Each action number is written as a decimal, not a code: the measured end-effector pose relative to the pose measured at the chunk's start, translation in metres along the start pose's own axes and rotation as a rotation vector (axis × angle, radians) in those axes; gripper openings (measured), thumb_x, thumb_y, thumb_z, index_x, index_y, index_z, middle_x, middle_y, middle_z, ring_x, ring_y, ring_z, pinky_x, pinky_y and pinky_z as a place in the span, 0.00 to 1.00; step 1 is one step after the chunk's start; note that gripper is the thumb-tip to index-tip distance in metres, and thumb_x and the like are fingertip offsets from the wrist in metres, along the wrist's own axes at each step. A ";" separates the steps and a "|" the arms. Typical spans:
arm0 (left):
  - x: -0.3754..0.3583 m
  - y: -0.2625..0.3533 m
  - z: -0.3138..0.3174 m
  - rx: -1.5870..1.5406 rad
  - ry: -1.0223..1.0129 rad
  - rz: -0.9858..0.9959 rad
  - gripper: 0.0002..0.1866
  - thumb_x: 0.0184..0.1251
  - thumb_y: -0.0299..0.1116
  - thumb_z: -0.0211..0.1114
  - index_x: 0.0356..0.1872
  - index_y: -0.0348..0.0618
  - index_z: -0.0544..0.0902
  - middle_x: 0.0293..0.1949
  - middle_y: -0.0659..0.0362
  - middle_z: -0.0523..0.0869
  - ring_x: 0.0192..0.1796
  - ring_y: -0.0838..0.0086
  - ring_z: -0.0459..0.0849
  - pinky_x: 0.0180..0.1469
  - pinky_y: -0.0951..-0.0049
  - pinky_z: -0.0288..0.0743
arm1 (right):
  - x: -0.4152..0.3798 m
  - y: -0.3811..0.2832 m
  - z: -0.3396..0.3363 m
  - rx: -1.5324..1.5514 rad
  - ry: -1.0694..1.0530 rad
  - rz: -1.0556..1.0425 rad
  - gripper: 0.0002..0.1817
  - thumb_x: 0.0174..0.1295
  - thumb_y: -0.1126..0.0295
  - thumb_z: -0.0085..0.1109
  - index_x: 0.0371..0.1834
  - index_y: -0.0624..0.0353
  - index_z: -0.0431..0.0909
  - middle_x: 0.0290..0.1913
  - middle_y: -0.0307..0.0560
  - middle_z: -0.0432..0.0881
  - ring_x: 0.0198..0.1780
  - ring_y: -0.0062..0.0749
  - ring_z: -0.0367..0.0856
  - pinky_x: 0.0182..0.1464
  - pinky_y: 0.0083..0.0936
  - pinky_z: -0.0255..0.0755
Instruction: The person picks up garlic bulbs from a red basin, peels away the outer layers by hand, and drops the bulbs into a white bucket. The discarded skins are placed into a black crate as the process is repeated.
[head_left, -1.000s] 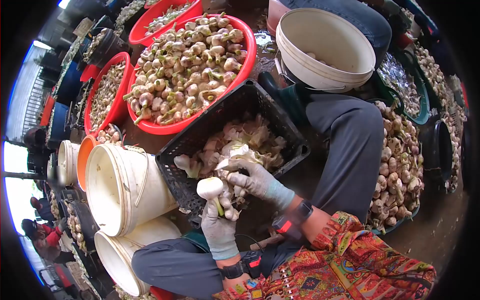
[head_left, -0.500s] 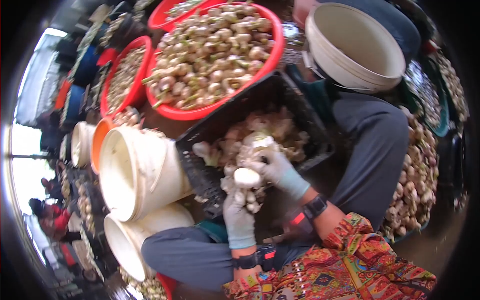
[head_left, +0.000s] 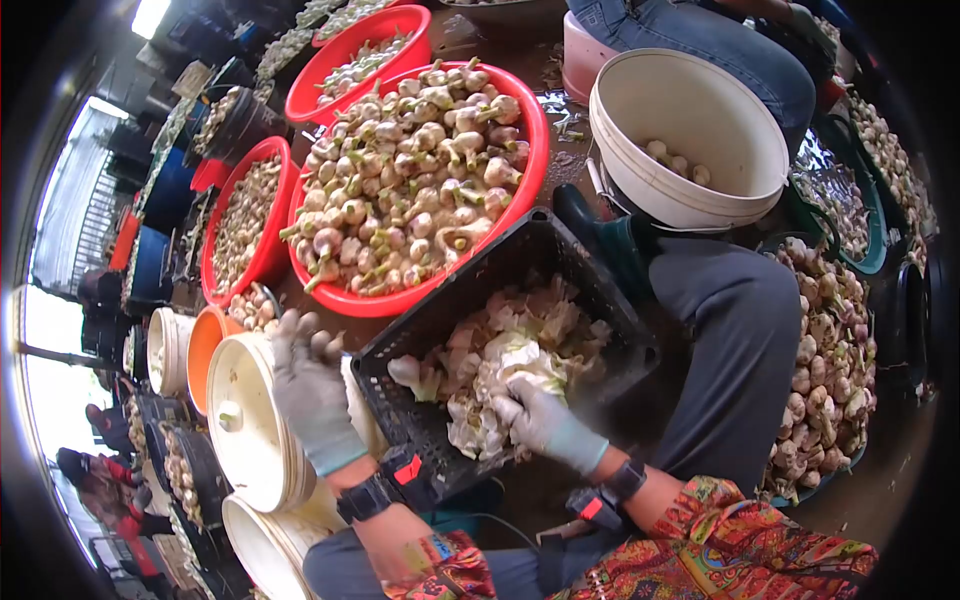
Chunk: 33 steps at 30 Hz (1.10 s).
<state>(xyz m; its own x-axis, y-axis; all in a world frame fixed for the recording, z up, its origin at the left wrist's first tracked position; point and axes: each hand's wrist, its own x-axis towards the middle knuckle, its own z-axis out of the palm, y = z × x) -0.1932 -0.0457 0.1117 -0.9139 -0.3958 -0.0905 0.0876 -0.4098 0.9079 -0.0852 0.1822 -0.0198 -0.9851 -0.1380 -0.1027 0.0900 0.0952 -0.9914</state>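
Observation:
My left hand, in a pale grey glove, is raised with its fingers apart beside the mouth of a white bucket. It holds nothing. A pale garlic bulb shows inside that bucket's opening. My right hand, gloved too, is over a black plastic crate, its fingers curled together against the loose garlic skins. Whatever those fingers grip is hidden. Papery peelings heap up in the crate.
Beyond the crate stands a red tub full of garlic bulbs. At upper right is a large white bucket with several bulbs inside, near another person's leg. A garlic pile lies right of my knee.
My left hand has left the crate and moved left to the white bucket, opening. The white bulb formerly at my hands is gone from there; a bulb now shows in that bucket.

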 end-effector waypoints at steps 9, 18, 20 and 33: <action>0.228 -0.184 0.018 1.564 -0.851 -0.114 0.29 0.52 0.32 0.63 0.60 0.41 0.74 0.44 0.43 0.83 0.41 0.61 0.84 0.41 0.69 0.77 | 0.021 0.012 -0.014 -0.028 -0.102 0.160 0.14 0.67 0.63 0.51 0.46 0.63 0.72 0.33 0.61 0.80 0.37 0.58 0.80 0.40 0.42 0.74; 0.206 -0.159 0.051 1.244 -0.571 -0.457 0.19 0.60 0.37 0.63 0.50 0.40 0.76 0.38 0.58 0.82 0.40 0.73 0.81 0.38 0.75 0.76 | 0.033 0.002 -0.023 -0.009 -0.148 0.380 0.15 0.66 0.63 0.52 0.48 0.62 0.72 0.34 0.62 0.79 0.38 0.59 0.79 0.41 0.44 0.73; 0.174 -0.133 0.041 0.699 -0.455 -0.462 0.15 0.67 0.37 0.58 0.51 0.42 0.75 0.43 0.58 0.82 0.44 0.70 0.82 0.41 0.71 0.77 | 0.027 -0.003 -0.022 0.012 -0.114 0.335 0.15 0.67 0.60 0.51 0.47 0.60 0.74 0.32 0.61 0.78 0.36 0.58 0.79 0.40 0.43 0.74; -0.140 -0.095 -0.002 0.323 -0.024 -0.415 0.27 0.70 0.60 0.49 0.38 0.43 0.77 0.24 0.61 0.80 0.21 0.78 0.73 0.19 0.80 0.63 | -0.005 -0.030 -0.029 -0.127 -0.118 -0.283 0.26 0.69 0.59 0.46 0.70 0.49 0.60 0.49 0.57 0.81 0.45 0.52 0.81 0.46 0.40 0.76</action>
<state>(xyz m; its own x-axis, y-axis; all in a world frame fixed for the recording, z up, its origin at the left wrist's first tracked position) -0.0728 0.0463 0.0375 -0.8549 -0.2330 -0.4635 -0.4070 -0.2528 0.8778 -0.0875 0.2088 0.0130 -0.9439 -0.2891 0.1594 -0.2112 0.1577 -0.9646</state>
